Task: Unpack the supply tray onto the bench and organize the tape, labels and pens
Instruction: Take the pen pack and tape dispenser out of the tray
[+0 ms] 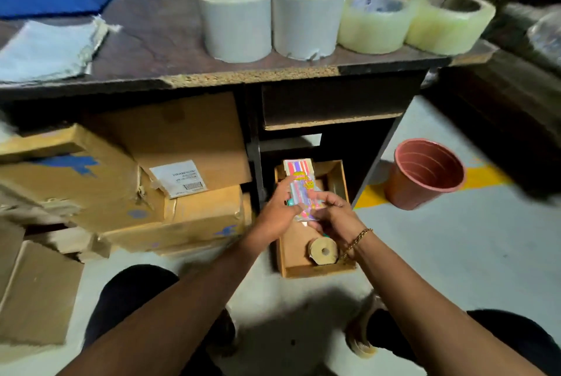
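Cardboard boxes (170, 163) are stacked at nine o'clock under the bench (170, 32). At centre, the left hand (274, 211) and right hand (329, 211) both close their fingers on a colourful packet (302, 190), possibly pens, above the supply tray (303, 269) holding a tape roll (323, 250). A pot (425, 173) stands at three o'clock.

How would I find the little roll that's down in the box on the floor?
Look under the bench, where a shallow cardboard tray sits on the floor. Both hands, the left hand and right hand, hold a colourful packet over it. Just nearer than the hands, the small tan roll lies in the tray, far smaller than the white and clear rolls on the benchtop.
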A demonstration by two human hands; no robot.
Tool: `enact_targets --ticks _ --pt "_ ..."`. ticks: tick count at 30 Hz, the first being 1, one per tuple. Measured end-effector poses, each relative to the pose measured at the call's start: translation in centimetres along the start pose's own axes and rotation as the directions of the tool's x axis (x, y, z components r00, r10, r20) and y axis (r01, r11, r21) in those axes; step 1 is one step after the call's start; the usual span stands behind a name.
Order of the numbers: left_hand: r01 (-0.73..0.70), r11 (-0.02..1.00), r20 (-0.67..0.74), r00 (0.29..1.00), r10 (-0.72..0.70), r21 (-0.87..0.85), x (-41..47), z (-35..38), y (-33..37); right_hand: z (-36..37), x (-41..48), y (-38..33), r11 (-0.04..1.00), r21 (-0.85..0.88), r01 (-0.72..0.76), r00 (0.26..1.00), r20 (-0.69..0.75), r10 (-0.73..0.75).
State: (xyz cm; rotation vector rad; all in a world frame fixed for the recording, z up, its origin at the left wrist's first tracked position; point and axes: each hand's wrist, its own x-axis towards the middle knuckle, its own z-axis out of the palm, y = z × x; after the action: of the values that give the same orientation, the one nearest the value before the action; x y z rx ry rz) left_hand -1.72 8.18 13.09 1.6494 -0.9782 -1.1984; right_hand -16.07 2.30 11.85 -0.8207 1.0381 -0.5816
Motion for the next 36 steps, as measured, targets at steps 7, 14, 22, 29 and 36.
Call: enact_targets --ticks 7,14,22,29,36 --pt "-0.203 0.956 -0.104 0.977 0.185 -0.211 -11.0 -3.8 8.7 6.5 -11.7 -5.9 0.964 -0.097 0.247 0.961 0.155 -0.230" --pt "-0.379 0.920 -0.310 0.890 0.334 -0.097 -15.5 -10.5 15.3 13.0 -16.6 -10.8 0.907 -0.136 0.399 0.879 0.340 -0.335" --pt "-0.180 0.983 -0.380 0.908 0.179 0.033 -11.4 -21.0 23.2 14.9 -16.4 -14.2 0.873 -0.158 0.461 0.850 0.362 -0.383" --pt "-0.088 0.963 -0.363 0.915 0.179 0.255 -8.0 -21.7 25.3 12.3 -15.4 -14.3 0.882 -0.198 0.428 0.881 0.307 -0.358" --pt "-0.075 0.921 -0.377 0.898 0.229 0.381 -7.3 -22.1 24.4 10.1 -14.2 -14.0 0.895 -0.213 0.391 0.904 0.272 -0.330"
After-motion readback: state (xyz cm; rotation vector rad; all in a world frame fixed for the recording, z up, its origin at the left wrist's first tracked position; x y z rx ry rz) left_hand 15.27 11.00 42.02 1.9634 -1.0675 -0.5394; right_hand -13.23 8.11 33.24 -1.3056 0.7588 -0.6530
